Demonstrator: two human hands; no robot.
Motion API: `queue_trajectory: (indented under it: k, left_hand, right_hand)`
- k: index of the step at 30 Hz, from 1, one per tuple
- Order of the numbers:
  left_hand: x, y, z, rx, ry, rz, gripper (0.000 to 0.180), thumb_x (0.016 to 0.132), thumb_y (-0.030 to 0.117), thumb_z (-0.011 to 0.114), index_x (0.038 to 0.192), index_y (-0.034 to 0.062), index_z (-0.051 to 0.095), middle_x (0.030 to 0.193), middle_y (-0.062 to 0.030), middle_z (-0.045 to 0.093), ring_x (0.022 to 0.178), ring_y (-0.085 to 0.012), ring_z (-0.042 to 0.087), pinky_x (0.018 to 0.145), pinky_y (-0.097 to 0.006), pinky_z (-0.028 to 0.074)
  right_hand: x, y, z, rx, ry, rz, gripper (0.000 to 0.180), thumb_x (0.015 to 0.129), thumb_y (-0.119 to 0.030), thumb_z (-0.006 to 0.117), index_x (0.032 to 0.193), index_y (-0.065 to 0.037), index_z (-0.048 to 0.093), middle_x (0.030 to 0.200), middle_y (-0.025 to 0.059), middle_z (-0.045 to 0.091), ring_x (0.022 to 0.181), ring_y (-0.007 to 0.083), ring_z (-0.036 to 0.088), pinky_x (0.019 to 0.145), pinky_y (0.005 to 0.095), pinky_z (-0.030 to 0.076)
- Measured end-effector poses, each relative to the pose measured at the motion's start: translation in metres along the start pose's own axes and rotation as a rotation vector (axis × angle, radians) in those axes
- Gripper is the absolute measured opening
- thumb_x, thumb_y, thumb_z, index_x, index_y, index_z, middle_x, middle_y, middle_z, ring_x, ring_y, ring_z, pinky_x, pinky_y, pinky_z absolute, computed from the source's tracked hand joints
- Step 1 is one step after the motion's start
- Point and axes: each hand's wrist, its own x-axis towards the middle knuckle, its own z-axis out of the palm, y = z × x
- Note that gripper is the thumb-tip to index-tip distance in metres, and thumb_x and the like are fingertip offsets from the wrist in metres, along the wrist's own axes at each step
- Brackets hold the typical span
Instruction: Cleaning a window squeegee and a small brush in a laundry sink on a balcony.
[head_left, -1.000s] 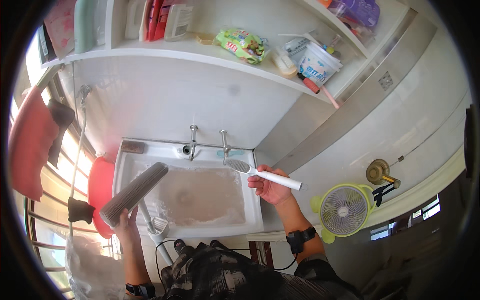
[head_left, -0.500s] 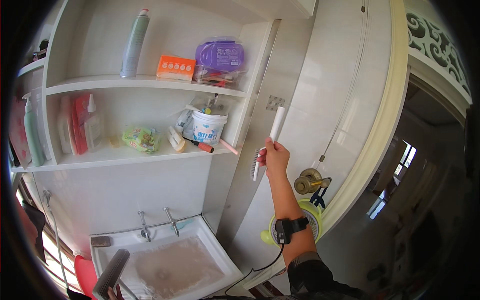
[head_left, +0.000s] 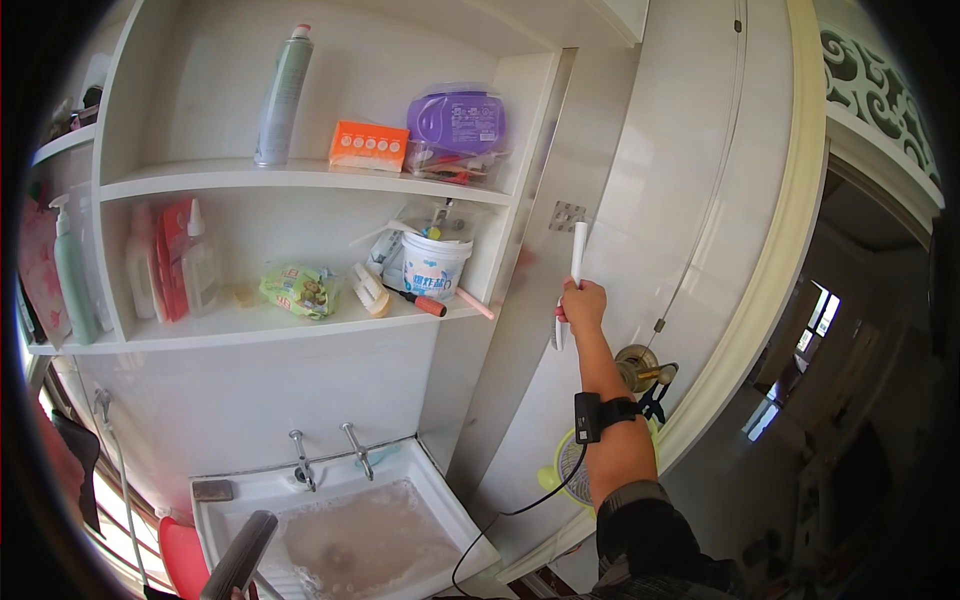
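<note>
My right hand is closed around a white brush. Its handle points up and its bristled end hangs below my fingers. The handle's top is close to a small patterned adhesive patch on the wall; whether they touch is unclear. At the lower edge, only a little of my left hand shows, at a long grey tool head with a thin pole beside it. The tool's kind is unclear, and most of that hand is out of view. Below the shelves is a white sink holding murky water.
White shelves carry a spray can, an orange box, a purple pack, a white bucket and several bottles. A brass door handle with a green-rimmed strainer sits behind my right forearm. A red basin is left of the sink.
My view has shifted slightly, so shelves and sink sit lower and further right. My right hand has moved right with the brush, which has turned more edge-on. The grey tool head has tilted and dropped lower.
</note>
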Motion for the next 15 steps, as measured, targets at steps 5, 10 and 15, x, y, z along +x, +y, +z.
queue_trajectory:
  k: [5, 10, 15]
  left_hand:
    - [0.006, -0.002, 0.004, 0.000, -0.011, -0.017, 0.054, 0.091, 0.015, 0.060, 0.141, 0.0022, 0.042, 0.137, -0.0228, 0.049, 0.122, -0.0353, 0.054, 0.099, -0.053, 0.050]
    - [0.010, -0.003, -0.001, -0.019, -0.019, -0.032, 0.054, 0.092, 0.011, 0.059, 0.141, 0.0009, 0.041, 0.136, -0.0213, 0.050, 0.122, -0.0332, 0.054, 0.101, -0.051, 0.049]
    - [0.009, -0.003, -0.022, -0.033, -0.004, -0.047, 0.054, 0.092, 0.007, 0.058, 0.142, -0.0003, 0.039, 0.135, -0.0197, 0.051, 0.122, -0.0312, 0.055, 0.103, -0.050, 0.049]
  right_hand:
    - [0.015, -0.001, -0.008, -0.149, -0.036, -0.036, 0.031, 0.092, -0.019, 0.060, 0.079, 0.009, 0.064, 0.061, 0.0128, 0.062, 0.045, 0.0209, 0.063, 0.039, 0.0312, 0.051]
    - [0.013, -0.022, -0.025, -0.320, -0.094, 0.037, 0.031, 0.092, -0.019, 0.060, 0.084, 0.011, 0.064, 0.065, 0.0150, 0.064, 0.047, 0.0220, 0.065, 0.040, 0.0312, 0.052]
    - [-0.001, -0.004, -0.018, -0.336, -0.118, 0.037, 0.029, 0.092, -0.022, 0.064, 0.083, 0.006, 0.062, 0.063, 0.0111, 0.061, 0.046, 0.0202, 0.062, 0.038, 0.0316, 0.050]
